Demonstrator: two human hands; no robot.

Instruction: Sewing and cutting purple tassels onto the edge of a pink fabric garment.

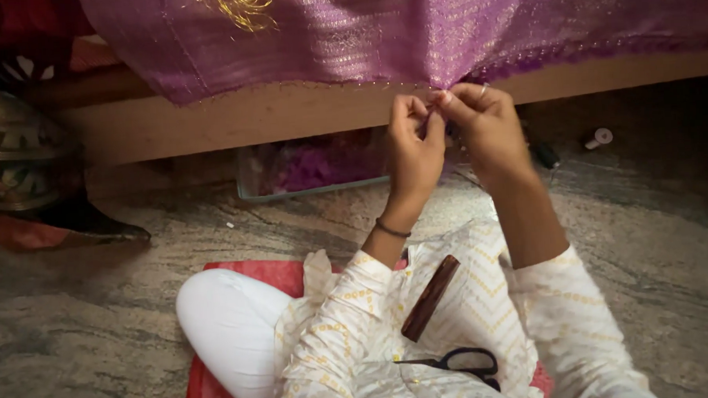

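Observation:
A shiny purple cloth [348, 34] with gold threadwork hangs over the edge of a wooden bed frame [233, 117]. My left hand [413, 146] and my right hand [485, 128] meet at the cloth's lower hem, fingers pinched together on its edge. Whether a needle or thread is between the fingers is too small to tell. A dark band circles my left wrist. In my lap lie black-handled scissors [462, 362] and a brown wooden stick-like case [430, 297].
I sit cross-legged on a red mat [247, 277] on a stone floor. A clear tray [313, 165] with purple bits sits under the bed. A white thread spool [599, 138] lies at the right, patterned cloth bundles [15, 156] at the left.

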